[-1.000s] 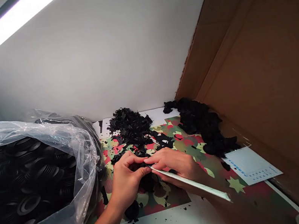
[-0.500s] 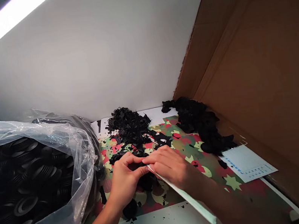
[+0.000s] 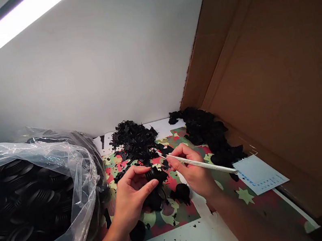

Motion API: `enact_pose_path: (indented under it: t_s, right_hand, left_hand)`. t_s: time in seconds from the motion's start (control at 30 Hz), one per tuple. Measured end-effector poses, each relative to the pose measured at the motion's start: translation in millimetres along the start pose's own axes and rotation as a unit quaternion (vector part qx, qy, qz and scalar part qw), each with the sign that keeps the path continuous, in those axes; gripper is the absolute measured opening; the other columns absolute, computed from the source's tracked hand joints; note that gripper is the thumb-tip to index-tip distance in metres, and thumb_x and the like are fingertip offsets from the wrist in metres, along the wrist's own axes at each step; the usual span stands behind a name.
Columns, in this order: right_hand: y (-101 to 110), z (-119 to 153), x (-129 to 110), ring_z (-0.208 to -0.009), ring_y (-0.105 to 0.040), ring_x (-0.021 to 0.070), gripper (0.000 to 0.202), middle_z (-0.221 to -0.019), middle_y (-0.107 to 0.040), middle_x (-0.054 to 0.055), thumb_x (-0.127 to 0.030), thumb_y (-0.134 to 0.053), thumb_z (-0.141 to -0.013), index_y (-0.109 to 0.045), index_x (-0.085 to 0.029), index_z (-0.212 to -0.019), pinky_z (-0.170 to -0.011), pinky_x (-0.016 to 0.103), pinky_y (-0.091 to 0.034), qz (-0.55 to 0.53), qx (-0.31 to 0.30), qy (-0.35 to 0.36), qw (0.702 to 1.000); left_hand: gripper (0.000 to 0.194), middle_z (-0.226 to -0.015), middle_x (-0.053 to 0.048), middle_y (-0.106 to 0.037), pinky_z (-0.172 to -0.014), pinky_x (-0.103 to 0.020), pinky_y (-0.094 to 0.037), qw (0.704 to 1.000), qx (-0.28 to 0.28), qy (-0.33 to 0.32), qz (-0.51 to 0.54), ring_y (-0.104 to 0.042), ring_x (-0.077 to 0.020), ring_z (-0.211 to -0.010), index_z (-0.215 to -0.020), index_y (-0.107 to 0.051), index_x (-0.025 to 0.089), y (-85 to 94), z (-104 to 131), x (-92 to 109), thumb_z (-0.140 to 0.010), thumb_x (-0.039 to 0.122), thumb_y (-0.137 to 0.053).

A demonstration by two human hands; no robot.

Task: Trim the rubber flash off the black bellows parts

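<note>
My left hand [image 3: 131, 193] pinches a small black ribbed part [image 3: 155, 174] between thumb and fingers, with a ragged flap on its right side. To the right of it, my right hand [image 3: 192, 168] holds a slim white-handled tool [image 3: 208, 165] like a pen. Its narrow tip points up and left, apart from the ribbed part. Below the hands, loose black pieces [image 3: 182, 193] lie on a camouflage-patterned sheet [image 3: 184, 215]. Another round black piece [image 3: 137, 232] rests near the sheet's lower left edge.
At left, a clear plastic bag [image 3: 88, 190] stands open, full of black ribbed parts [image 3: 28, 196]. A heap of black shavings [image 3: 135, 139] lies at the back, with a second black pile [image 3: 204, 127] beside the cardboard wall [image 3: 282, 88]. A white printed card [image 3: 261, 173] lies at right.
My hands were close together, hiding what was between them; now they are apart and the black part shows. The white tool has swung from pointing down toward me to lying more level.
</note>
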State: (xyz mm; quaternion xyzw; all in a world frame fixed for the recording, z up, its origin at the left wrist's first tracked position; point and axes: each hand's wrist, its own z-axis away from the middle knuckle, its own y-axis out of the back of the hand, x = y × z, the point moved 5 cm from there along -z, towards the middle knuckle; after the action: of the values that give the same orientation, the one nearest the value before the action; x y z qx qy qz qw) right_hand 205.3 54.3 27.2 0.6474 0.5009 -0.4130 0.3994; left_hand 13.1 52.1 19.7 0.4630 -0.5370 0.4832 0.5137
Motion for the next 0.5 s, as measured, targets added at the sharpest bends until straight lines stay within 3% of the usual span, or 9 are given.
enact_pose_path:
  t_s: [0.13,0.33,0.5]
  right_hand:
    - [-7.5,5.2,-5.8,-0.054,-0.043,0.0114,0.027,-0.060,-0.047,-0.006,-0.040,-0.066,-0.087,-0.054,-0.022,-0.072,-0.051,0.024,-0.039,-0.062,-0.038,-0.034,0.997]
    - [-19.6,14.5,-17.7,-0.089,-0.065,0.0208,0.019,-0.095,-0.071,0.005,-0.037,-0.066,-0.088,-0.060,-0.023,-0.077,-0.076,0.033,-0.053,-0.119,-0.107,-0.017,0.987]
    - [-22.4,19.1,-18.9,-0.102,-0.070,0.0240,0.012,-0.106,-0.077,0.006,-0.032,-0.063,-0.090,-0.063,-0.024,-0.082,-0.092,0.041,-0.052,-0.073,-0.121,-0.021,0.990]
  left_hand:
    - [0.027,-0.087,-0.003,-0.071,-0.077,-0.027,-0.057,1.000,0.012,-0.025,0.003,-0.069,-0.0176,-0.083,-0.084,-0.073,0.018,1.8,-1.2,1.7,-0.064,0.029,-0.089]
    - [0.026,-0.090,-0.005,-0.074,-0.082,-0.031,-0.059,0.999,0.012,-0.035,0.009,-0.071,-0.0211,-0.088,-0.083,-0.074,0.019,2.3,-2.2,1.4,-0.065,0.030,-0.089]
    - [0.025,-0.089,-0.005,-0.075,-0.081,-0.030,-0.059,0.999,0.018,-0.051,0.006,-0.072,-0.0210,-0.087,-0.084,-0.075,0.019,3.3,-2.6,1.0,-0.065,0.028,-0.088]
